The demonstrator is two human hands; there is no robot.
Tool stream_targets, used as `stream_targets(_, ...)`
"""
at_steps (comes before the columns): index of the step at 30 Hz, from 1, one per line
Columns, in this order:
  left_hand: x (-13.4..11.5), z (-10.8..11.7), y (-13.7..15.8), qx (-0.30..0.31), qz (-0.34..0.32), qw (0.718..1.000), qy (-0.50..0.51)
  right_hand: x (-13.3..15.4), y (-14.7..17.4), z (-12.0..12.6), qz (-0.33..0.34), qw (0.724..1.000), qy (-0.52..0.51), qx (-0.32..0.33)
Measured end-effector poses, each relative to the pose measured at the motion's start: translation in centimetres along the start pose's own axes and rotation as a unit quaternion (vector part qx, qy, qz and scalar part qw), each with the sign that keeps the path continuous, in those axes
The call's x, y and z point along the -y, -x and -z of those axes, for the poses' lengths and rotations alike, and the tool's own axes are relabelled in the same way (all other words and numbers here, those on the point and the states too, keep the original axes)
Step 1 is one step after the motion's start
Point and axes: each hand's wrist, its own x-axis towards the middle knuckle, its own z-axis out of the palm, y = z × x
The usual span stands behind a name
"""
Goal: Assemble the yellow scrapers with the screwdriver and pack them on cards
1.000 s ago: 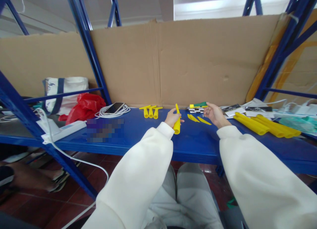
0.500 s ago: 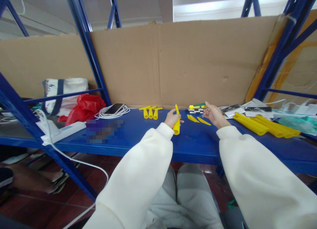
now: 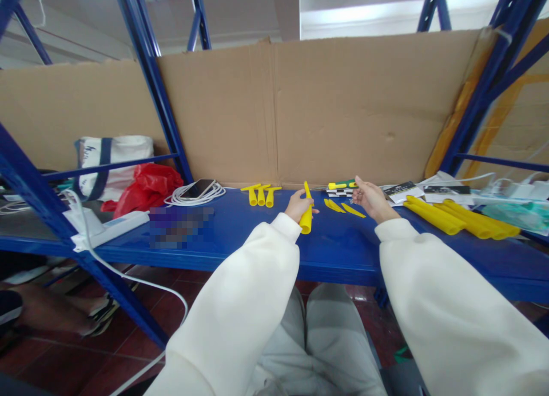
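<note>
In my left hand (image 3: pixel 297 206) is a yellow tube (image 3: pixel 306 222), its round end facing me and its narrow cut end pointing up and away. My fingers are wrapped round it. Farther right, my right hand (image 3: pixel 371 199) grips a slim yellow-and-green utility knife (image 3: pixel 341 185) by its right end, pointing left above the table. Its blade is hard to make out. Below the knife lie several thin yellow offcuts (image 3: pixel 352 210). Three cut yellow tubes (image 3: pixel 261 197), each with a T-like far end, stand in a row left of my left hand.
Several uncut yellow tubes (image 3: pixel 435 214) lie at right beside small black-and-white boxes (image 3: pixel 446 191). On the left are a phone (image 3: pixel 201 187) on a coiled white cable, a red bag (image 3: pixel 152 184) and a power strip (image 3: pixel 115 227). Cardboard (image 3: pixel 343 110) stands behind the blue table (image 3: pixel 249 247).
The knife has turned slightly in my right hand, so more of its yellow side shows. My left hand and the tube stay almost in place.
</note>
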Motion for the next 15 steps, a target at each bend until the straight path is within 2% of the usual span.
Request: stream_targets(15,-0.17,0.02,0.24,0.005,0.000,1.000,0.001,0.32,0.42,-0.25,-0.017,1.000,0.013,-0.020)
